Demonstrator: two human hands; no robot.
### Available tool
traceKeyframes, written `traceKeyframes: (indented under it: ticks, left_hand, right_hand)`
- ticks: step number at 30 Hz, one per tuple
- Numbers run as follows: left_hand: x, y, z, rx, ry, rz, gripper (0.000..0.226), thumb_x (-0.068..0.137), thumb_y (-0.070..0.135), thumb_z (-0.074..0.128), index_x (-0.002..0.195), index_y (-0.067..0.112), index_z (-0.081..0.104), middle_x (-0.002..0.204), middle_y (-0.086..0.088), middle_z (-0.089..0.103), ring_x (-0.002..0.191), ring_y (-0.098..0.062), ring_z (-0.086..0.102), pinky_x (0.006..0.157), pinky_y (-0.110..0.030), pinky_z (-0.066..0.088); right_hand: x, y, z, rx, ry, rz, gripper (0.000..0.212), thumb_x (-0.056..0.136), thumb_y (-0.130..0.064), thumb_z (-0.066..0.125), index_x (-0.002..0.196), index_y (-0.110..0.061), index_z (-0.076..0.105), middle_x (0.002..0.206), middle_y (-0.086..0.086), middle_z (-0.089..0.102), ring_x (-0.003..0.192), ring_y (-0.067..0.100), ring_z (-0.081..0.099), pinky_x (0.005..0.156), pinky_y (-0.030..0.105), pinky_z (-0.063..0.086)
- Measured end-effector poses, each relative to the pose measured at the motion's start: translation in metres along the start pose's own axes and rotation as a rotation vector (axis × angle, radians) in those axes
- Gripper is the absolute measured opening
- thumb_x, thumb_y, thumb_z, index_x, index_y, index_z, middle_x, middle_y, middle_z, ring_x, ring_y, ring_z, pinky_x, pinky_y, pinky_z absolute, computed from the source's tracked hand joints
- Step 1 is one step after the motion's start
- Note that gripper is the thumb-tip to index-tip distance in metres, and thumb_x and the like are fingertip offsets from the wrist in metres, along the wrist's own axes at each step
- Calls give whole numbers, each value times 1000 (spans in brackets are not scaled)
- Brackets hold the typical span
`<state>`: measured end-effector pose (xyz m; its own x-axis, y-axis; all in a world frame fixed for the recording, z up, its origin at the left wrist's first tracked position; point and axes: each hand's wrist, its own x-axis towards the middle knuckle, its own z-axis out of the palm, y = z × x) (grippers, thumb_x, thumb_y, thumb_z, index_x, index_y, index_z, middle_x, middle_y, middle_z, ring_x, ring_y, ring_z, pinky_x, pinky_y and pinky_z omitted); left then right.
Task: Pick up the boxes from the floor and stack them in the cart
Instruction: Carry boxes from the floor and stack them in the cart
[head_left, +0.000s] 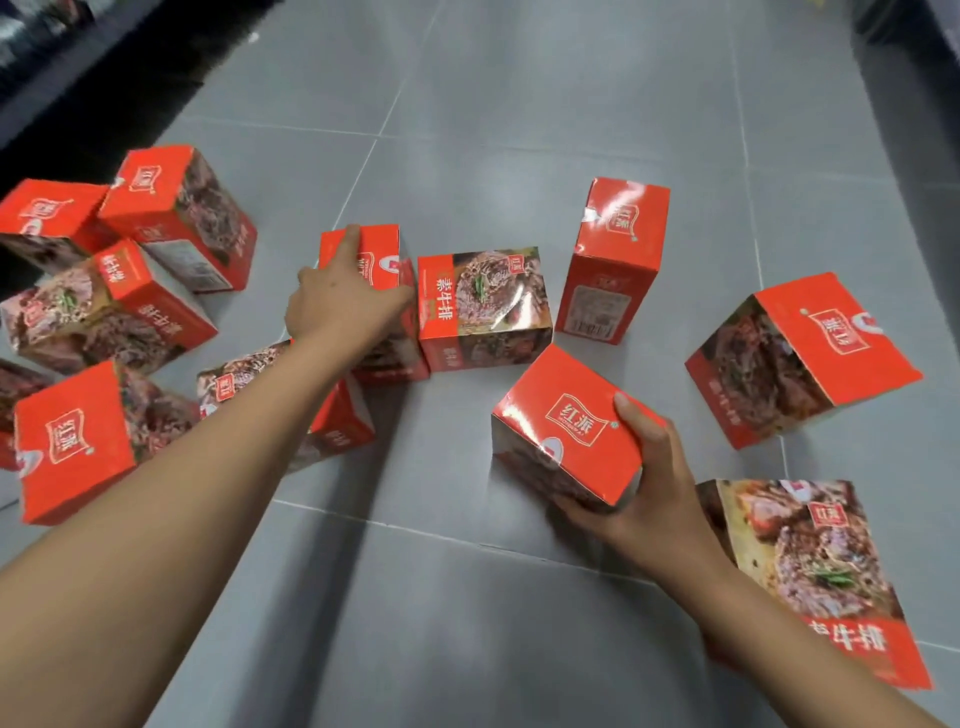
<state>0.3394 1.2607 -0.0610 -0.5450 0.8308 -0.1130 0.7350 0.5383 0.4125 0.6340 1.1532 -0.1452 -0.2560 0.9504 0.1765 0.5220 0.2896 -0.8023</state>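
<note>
Several red boxes with meat pictures lie scattered on the grey tiled floor (519, 130). My right hand (641, 483) grips the near right corner of one red box (563, 431) at centre right, thumb on top, fingers underneath. My left hand (343, 306) reaches forward and rests on an upright red box (382, 254) in the middle, fingers spread over its top and side. Beside it stands a box (485, 306) showing its picture face. No cart is in view.
More boxes cluster at the left (176, 218), stand upright at back right (613, 260), tilt at far right (800, 358) and lie flat at near right (815, 571). Dark shelving (62, 62) runs along the upper left. Bare tiles stretch ahead.
</note>
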Motion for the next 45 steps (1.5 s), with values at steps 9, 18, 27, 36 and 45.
traceKeyframes:
  ticks: [9, 18, 27, 36, 45]
  left_hand:
    - [-36, -8, -41, 6, 136, 124, 86, 73, 61, 57, 148, 47, 18, 127, -14, 52, 118, -35, 48, 94, -42, 40]
    - [-116, -5, -90, -23, 115, 112, 88, 70, 63, 58, 146, 53, 16, 111, -6, 52, 104, -28, 52, 86, -38, 41]
    - [-153, 30, -239, 24, -18, 99, 87, 72, 59, 63, 145, 55, 16, 123, -6, 49, 116, -29, 49, 94, -41, 40]
    - [-196, 76, -504, 82, -86, 71, 85, 72, 67, 54, 143, 60, 8, 120, -1, 42, 113, -26, 49, 91, -40, 39]
    - [-268, 30, -724, 96, 16, -102, 85, 67, 72, 42, 144, 59, 8, 114, -2, 44, 102, -29, 55, 82, -39, 46]
  right_hand:
    - [25, -31, -6, -3, 86, 68, 92, 58, -57, 70, 138, -26, 37, 123, -3, 47, 107, -18, 42, 87, -3, 30]
    - [32, -91, -28, -38, 120, 305, 92, 52, -36, 86, 131, -42, 38, 122, -2, 56, 108, 20, 58, 91, 41, 50]
    - [95, -244, -128, -158, -125, 206, 91, 52, -36, 81, 131, -41, 37, 115, 2, 56, 101, 16, 54, 85, 30, 43]
    - [145, -501, -233, -178, -287, 110, 91, 55, -40, 77, 135, -39, 34, 120, 1, 52, 106, 17, 51, 89, 28, 41]
    - [140, -727, -245, -121, -465, -90, 91, 56, -38, 81, 134, -38, 34, 116, -3, 52, 105, 20, 52, 89, 35, 45]
